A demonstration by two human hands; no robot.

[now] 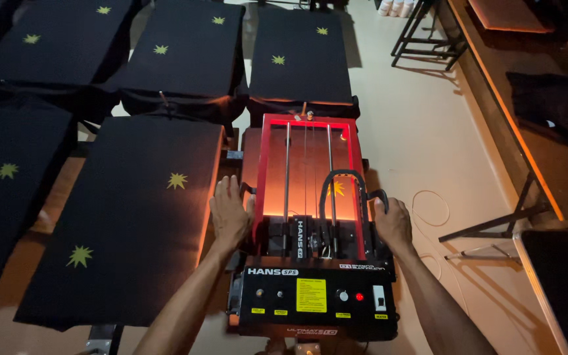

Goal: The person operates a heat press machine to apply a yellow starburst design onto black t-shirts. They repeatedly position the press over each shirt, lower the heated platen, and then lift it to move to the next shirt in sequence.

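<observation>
A red-framed heater unit (307,184) with a black control box (313,299) glows orange over a board in front of me. My left hand (230,212) lies flat with fingers spread on the edge of the black cloth (126,217) beside the frame's left rail. My right hand (392,220) is closed on a black handle at the frame's right side. A yellow star print (336,189) shows under the heater's rails.
Several boards covered in black cloth with yellow star prints (177,180) stand to the left and behind (300,56). A long wooden table (534,131) runs along the right, with black metal stands (428,33) and a white cable (428,210) on the pale floor.
</observation>
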